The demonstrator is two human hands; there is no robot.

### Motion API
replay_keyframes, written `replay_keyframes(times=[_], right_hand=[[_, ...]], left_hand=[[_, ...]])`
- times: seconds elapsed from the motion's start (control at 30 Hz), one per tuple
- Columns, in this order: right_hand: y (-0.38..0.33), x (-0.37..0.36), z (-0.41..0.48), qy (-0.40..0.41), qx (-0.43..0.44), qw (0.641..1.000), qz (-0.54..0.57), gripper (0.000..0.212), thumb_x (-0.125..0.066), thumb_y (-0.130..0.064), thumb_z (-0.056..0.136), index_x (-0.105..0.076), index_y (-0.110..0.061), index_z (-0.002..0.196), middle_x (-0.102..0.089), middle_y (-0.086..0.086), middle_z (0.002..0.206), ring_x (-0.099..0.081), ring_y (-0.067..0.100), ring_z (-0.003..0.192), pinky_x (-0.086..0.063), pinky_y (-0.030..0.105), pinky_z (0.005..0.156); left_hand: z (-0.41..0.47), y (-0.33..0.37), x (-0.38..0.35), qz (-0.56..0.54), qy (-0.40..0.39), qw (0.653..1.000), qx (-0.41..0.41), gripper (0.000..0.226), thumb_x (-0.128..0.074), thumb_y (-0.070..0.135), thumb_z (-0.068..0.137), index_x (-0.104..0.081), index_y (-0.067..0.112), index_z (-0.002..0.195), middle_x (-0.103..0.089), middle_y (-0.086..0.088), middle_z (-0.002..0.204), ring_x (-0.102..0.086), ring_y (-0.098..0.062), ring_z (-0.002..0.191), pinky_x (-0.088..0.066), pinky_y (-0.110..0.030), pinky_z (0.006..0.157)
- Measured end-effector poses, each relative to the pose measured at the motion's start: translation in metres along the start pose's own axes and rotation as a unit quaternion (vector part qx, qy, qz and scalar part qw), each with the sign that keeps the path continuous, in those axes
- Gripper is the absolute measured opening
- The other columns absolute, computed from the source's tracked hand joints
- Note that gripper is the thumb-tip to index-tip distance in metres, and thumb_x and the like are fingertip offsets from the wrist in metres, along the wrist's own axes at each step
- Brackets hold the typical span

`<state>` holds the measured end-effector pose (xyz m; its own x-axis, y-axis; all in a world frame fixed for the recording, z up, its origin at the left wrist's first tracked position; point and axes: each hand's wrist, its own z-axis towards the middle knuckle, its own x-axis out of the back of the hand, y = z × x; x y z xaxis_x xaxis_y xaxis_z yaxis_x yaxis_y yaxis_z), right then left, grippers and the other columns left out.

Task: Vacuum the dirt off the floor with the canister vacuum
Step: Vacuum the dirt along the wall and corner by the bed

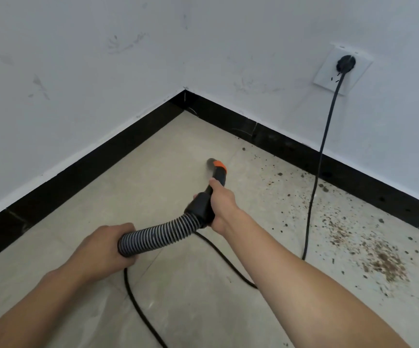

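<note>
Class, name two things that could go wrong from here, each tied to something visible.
The power cord drops from the wall socket into the scattered dirt; sweeping the nozzle there could snag it and tug the plug loose. Its slack loops on the floor under the hose and could tangle or trip.

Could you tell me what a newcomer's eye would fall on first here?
Centre frame, the left hand holds the ribbed vacuum hose and the right hand its black grip, the orange-collared nozzle aimed at the floor near the corner. Dirt lies scattered at right along the baseboard, crossed by a power cord hanging from the wall outlet.
</note>
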<state>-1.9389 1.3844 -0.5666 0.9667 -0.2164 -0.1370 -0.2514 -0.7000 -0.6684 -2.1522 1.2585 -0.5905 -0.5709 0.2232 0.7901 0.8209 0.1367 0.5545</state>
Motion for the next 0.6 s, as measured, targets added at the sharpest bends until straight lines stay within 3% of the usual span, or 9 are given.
replay_keyframes(times=[0.1,0.2,0.33,0.43,0.5,0.6], right_hand=[[0.028,0.000,-0.008,0.044,-0.001,0.996,0.081,0.038,-0.055,-0.046,0.098,-0.059,-0.008,0.105,-0.070,0.014,0.098,-0.067,0.030,0.084,-0.058,0.043,0.082],[0.067,-0.011,-0.031,0.054,-0.026,0.988,0.142,0.029,-0.055,-0.047,0.098,-0.056,-0.017,0.095,-0.072,0.011,0.100,-0.069,0.027,0.088,-0.057,0.046,0.089],[0.102,-0.036,-0.058,0.010,-0.094,0.981,0.171,0.021,-0.060,-0.040,0.096,-0.057,-0.019,0.097,-0.070,0.009,0.100,-0.069,0.027,0.093,-0.056,0.049,0.093],[0.106,-0.052,-0.068,-0.059,-0.129,0.976,0.163,0.027,-0.061,-0.038,0.097,-0.057,-0.015,0.110,-0.069,0.010,0.106,-0.069,0.026,0.095,-0.058,0.046,0.091],[0.103,-0.058,-0.067,-0.084,-0.128,0.979,0.137,0.030,-0.060,-0.040,0.097,-0.055,-0.016,0.114,-0.068,0.009,0.108,-0.068,0.024,0.096,-0.058,0.043,0.090],[0.102,-0.055,-0.067,-0.062,-0.118,0.983,0.130,0.030,-0.060,-0.041,0.097,-0.057,-0.016,0.112,-0.068,0.009,0.106,-0.068,0.025,0.096,-0.058,0.044,0.091]], left_hand=[[-0.003,0.007,0.005,0.049,0.050,0.997,-0.033,0.029,-0.081,0.039,0.061,-0.057,0.038,0.078,-0.062,0.018,0.067,-0.058,0.000,0.064,-0.047,-0.027,0.055],[-0.012,0.003,0.009,0.123,0.068,0.990,-0.030,0.030,-0.082,0.030,0.063,-0.056,0.039,0.076,-0.059,0.016,0.067,-0.055,-0.002,0.064,-0.037,-0.023,0.051],[-0.029,-0.044,0.015,0.112,0.060,0.988,0.084,0.031,-0.083,0.016,0.055,-0.058,0.029,0.069,-0.059,0.011,0.061,-0.056,-0.012,0.060,-0.042,-0.029,0.052],[-0.029,-0.145,0.007,0.124,-0.017,0.979,0.159,0.039,-0.078,0.024,0.037,-0.051,0.031,0.065,-0.068,0.002,0.073,-0.065,-0.031,0.071,-0.051,-0.035,0.066],[-0.039,-0.150,0.008,0.134,0.029,0.981,0.139,0.037,-0.081,0.017,0.049,-0.053,0.032,0.067,-0.063,0.009,0.064,-0.062,-0.022,0.061,-0.052,-0.037,0.059],[-0.055,-0.075,0.019,0.101,0.076,0.980,0.151,0.040,-0.083,0.005,0.056,-0.055,0.032,0.066,-0.057,0.011,0.053,-0.056,-0.011,0.053,-0.050,-0.034,0.051]])
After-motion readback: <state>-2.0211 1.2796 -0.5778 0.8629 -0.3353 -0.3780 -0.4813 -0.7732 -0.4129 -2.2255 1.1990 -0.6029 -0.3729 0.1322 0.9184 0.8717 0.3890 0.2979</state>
